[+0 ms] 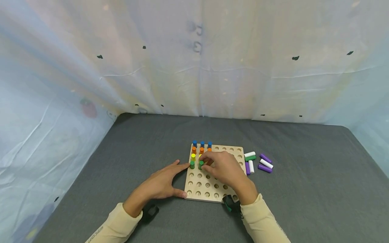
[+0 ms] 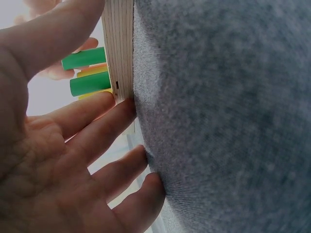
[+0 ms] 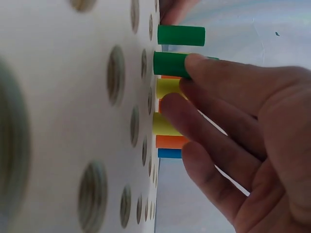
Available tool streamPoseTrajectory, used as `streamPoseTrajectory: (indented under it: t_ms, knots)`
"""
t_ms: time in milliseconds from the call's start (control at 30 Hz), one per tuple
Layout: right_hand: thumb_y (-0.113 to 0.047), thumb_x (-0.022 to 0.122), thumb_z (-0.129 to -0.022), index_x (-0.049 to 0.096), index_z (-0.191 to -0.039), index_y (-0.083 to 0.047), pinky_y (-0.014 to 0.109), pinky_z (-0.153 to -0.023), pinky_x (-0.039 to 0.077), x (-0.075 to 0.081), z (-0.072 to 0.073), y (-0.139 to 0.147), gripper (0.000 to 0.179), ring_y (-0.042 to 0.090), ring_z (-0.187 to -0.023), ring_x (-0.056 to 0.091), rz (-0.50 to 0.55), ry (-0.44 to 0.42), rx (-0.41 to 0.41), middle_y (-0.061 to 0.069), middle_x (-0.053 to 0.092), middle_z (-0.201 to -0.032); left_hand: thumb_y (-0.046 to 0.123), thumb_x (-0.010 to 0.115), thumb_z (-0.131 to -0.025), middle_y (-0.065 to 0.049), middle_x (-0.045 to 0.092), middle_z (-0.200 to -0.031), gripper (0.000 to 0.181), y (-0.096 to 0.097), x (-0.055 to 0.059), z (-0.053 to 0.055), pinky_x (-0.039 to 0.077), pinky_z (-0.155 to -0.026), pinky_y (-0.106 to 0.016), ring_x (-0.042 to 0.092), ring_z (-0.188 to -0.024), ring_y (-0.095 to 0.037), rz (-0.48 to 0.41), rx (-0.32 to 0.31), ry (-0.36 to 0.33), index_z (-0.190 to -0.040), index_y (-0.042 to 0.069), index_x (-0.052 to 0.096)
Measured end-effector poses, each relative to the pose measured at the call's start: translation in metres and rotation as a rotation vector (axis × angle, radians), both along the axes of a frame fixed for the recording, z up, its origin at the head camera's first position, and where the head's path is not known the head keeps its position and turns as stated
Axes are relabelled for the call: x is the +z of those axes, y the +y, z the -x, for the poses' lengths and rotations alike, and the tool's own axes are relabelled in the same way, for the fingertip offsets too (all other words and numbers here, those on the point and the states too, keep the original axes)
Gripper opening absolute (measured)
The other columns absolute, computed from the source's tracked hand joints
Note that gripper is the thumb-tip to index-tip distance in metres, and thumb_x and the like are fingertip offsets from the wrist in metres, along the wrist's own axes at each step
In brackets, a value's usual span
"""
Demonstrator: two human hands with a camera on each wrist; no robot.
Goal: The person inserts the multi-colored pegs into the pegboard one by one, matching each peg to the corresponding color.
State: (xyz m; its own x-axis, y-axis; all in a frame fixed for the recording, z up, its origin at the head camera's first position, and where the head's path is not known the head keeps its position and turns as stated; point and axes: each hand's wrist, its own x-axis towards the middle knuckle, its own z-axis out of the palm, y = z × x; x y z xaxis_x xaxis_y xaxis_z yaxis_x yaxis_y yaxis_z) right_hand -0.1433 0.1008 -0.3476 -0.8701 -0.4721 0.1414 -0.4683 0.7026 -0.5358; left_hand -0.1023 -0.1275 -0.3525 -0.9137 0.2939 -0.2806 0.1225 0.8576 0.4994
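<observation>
A wooden pegboard (image 1: 190,195) with rows of round holes lies on the grey cloth. Blue pegs (image 1: 202,144), orange pegs (image 1: 194,150) and yellow pegs (image 1: 193,157) stand in its back left part. In front of the yellow ones a green peg (image 1: 192,165) stands at the left edge. Beside it, my right hand (image 1: 225,168) pinches a second green peg (image 3: 170,63) between thumb and fingertips, upright at the board's surface; how deep it sits I cannot tell. My left hand (image 1: 162,182) touches the board's left side with thumb and fingers spread and fairly straight.
Right of the board lie loose pegs: white pegs (image 1: 266,163), purple pegs (image 1: 265,168) and a green peg (image 1: 250,158), some touching the board's edge. A pale curtain (image 1: 228,84) hangs behind the cloth-covered table (image 1: 304,189).
</observation>
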Motion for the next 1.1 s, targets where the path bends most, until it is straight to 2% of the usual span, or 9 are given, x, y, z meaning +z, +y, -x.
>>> streamPoseTrajectory:
  t_ms: [467,733,933,1100]
  knots:
    - [-0.022,0.077,-0.088,0.076,-0.105,-0.021,0.030,-0.072,0.052,0.000,0.000,0.000,0.017,0.004,-0.078,0.067,-0.043,0.025,0.026,-0.010,0.075,-0.087,0.040,0.090,-0.070,-0.014,0.029,-0.163,0.095,0.000,0.000,0.001,0.034,-0.111,-0.063,0.030,-0.150,-0.035,-0.001,-0.004,0.005,-0.152,0.030,0.042]
    - [-0.022,0.076,-0.089,0.075,-0.108,-0.021,0.032,-0.076,0.052,0.003,-0.001,0.004,0.019,0.005,-0.081,0.068,-0.025,0.002,0.043,-0.010,0.075,-0.091,0.040,0.089,-0.070,-0.014,0.030,-0.163,0.095,0.000,0.001,-0.001,0.035,-0.110,-0.064,0.031,-0.150,-0.036,-0.003,-0.009,-0.002,-0.152,0.029,0.042]
    - [-0.023,0.075,-0.089,0.074,-0.110,-0.020,0.033,-0.077,0.054,0.009,0.000,0.017,0.021,0.007,-0.087,0.069,-0.023,-0.007,0.025,-0.009,0.076,-0.100,0.042,0.090,-0.070,-0.014,0.030,-0.163,0.096,-0.001,0.001,-0.001,0.036,-0.110,-0.063,0.032,-0.149,-0.036,0.003,-0.003,-0.001,-0.152,0.029,0.042]
    - [-0.022,0.075,-0.090,0.074,-0.113,-0.018,0.035,-0.077,0.055,0.010,0.006,0.041,0.023,0.009,-0.089,0.069,-0.021,0.005,0.010,-0.006,0.075,-0.103,0.041,0.090,-0.070,-0.014,0.029,-0.163,0.097,-0.003,0.000,-0.001,0.035,-0.110,-0.063,0.031,-0.150,-0.036,0.009,-0.004,-0.002,-0.153,0.031,0.041]
